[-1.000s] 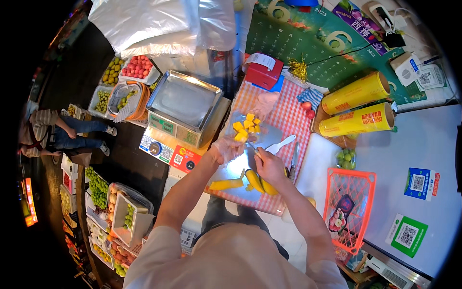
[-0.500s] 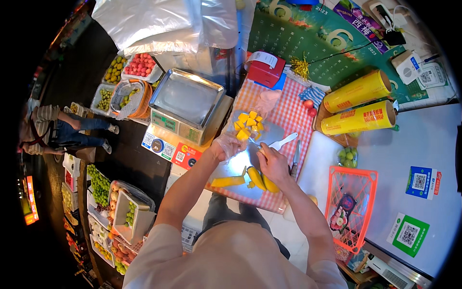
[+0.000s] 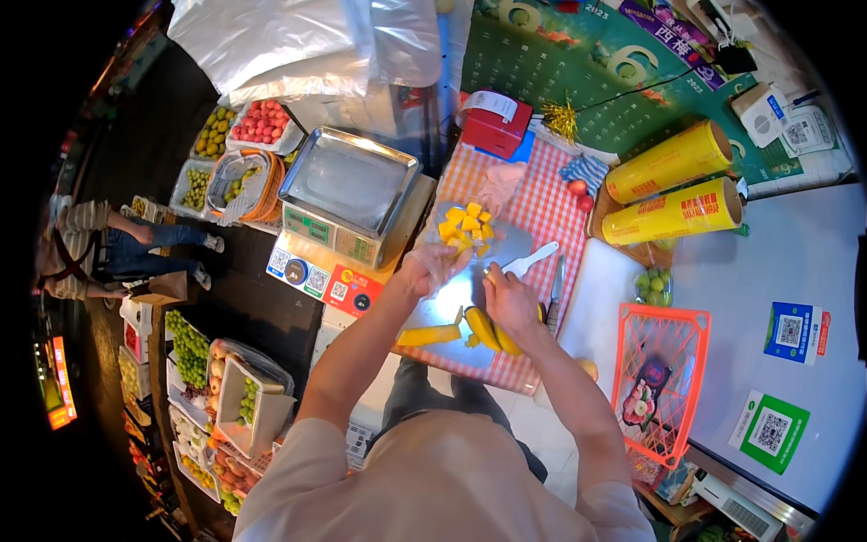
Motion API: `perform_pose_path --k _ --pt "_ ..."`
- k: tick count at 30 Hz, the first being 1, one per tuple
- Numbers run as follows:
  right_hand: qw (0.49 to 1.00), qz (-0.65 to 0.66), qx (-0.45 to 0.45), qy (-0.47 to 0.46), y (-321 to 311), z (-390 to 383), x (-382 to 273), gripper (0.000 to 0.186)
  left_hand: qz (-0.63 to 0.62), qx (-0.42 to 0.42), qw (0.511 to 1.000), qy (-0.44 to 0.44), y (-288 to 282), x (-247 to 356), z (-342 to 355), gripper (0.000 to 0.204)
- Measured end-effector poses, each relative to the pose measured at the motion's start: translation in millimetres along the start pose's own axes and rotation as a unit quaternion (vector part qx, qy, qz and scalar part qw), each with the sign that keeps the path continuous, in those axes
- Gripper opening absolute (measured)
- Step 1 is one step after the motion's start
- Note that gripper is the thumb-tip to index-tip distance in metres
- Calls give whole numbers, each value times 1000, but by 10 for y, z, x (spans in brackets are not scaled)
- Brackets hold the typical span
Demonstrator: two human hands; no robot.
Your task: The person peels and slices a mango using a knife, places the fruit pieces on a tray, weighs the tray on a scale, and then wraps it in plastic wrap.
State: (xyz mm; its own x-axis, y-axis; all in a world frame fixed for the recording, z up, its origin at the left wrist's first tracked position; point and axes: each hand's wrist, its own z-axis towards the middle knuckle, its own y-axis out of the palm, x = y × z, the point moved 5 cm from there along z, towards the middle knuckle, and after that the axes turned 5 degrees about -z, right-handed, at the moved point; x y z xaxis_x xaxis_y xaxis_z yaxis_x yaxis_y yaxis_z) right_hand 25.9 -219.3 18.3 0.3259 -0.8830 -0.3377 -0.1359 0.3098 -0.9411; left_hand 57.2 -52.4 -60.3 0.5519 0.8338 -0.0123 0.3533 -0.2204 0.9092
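Left hand [image 3: 430, 271], apparently plastic-gloved, is being held just apart from right hand [image 3: 511, 298]; whether anything is being gripped by either cannot be told. Yellow fruit cubes [image 3: 470, 223] are being seen piled just beyond left hand; spillage is possibly being risked, should they be nudged.

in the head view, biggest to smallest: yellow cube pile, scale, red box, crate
1. Scale and crate: too alike to rank
2. Red box
3. Yellow cube pile
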Motion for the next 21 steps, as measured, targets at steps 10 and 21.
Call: perform_pose_path --k 10,21 --pt "984 121 118 64 -373 -77 169 31 38 92 995 -1 -182 136 60 40" --pt "920 277 -90 261 -44 -1855 41 38 912 137 366 124 -174 -503 -1170 36"
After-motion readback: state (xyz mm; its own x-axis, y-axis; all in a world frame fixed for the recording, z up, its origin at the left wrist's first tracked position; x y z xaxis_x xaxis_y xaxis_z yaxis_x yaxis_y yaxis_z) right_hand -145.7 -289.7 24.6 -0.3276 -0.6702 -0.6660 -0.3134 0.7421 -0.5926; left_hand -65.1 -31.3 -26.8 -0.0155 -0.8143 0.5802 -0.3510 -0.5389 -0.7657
